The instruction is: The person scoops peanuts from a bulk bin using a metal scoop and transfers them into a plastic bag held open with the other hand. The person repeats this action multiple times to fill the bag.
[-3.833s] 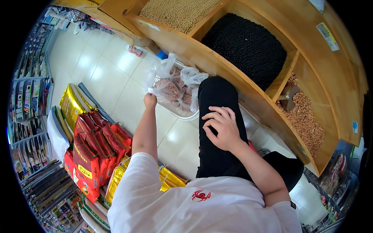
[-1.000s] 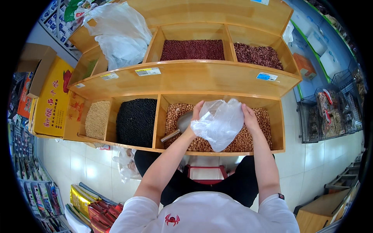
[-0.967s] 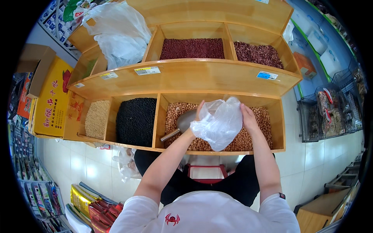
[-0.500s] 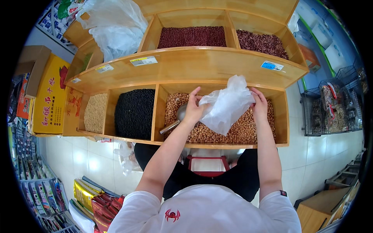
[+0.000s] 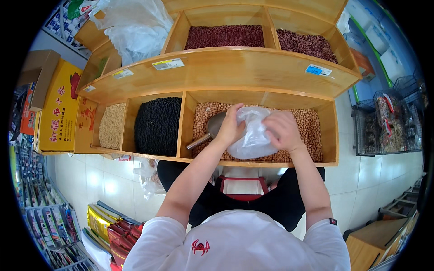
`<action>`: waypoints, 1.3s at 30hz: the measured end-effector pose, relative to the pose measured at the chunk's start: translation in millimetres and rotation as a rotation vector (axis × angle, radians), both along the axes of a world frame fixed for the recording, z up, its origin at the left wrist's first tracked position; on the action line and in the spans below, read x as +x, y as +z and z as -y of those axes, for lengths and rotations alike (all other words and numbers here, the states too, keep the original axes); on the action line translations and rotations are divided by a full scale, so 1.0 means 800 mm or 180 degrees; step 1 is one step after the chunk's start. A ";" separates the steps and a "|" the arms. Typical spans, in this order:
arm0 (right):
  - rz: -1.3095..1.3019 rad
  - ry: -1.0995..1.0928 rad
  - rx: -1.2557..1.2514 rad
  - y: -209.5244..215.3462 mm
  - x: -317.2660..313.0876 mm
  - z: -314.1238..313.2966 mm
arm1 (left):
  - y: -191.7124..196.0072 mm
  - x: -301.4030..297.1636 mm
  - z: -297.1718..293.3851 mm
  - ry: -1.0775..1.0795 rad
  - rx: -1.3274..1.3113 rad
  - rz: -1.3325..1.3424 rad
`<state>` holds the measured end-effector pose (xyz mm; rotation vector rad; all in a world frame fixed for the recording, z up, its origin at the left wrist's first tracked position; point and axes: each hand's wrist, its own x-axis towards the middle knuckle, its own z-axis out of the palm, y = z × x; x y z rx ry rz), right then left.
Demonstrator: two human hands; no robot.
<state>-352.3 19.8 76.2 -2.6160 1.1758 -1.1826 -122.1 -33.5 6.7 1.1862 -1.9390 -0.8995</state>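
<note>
A thin, translucent plastic bag (image 5: 251,145) is bunched between my hands above a wooden bin of light-brown peanuts (image 5: 309,131). On its left side, my left hand (image 5: 231,128) grips the bag, fingers pointing away from me. My right hand (image 5: 284,130) is closed on the bag's right side with the fingers curled over it. The bag's mouth cannot be made out. Just left of my left hand, a metal scoop (image 5: 215,123) lies on the peanuts, its handle (image 5: 199,141) slanting toward the bin's near left corner.
Left of the peanuts are compartments of black beans (image 5: 158,126) and pale grains (image 5: 112,125). A higher row behind holds dark red beans (image 5: 225,37), speckled beans (image 5: 307,45) and loose plastic bags (image 5: 138,38). A yellow carton (image 5: 58,108) stands left; a wire basket (image 5: 366,131) stands right.
The bag was spread between my separated hands and has become bunched lower down. My right hand moved left onto it; my left hand shifted slightly right.
</note>
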 end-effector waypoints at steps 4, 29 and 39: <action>-0.0149 0.0502 0.1345 -0.035 0.015 -0.003 | -0.020 0.006 0.015 0.0589 0.1229 -0.0937; 0.0207 -0.0344 0.1768 -0.053 -0.012 0.011 | 0.019 -0.010 -0.018 -0.1706 0.0162 0.0974; -0.0608 0.0072 0.4290 -0.051 -0.027 0.002 | 0.006 0.005 -0.008 0.0118 -0.0076 0.1516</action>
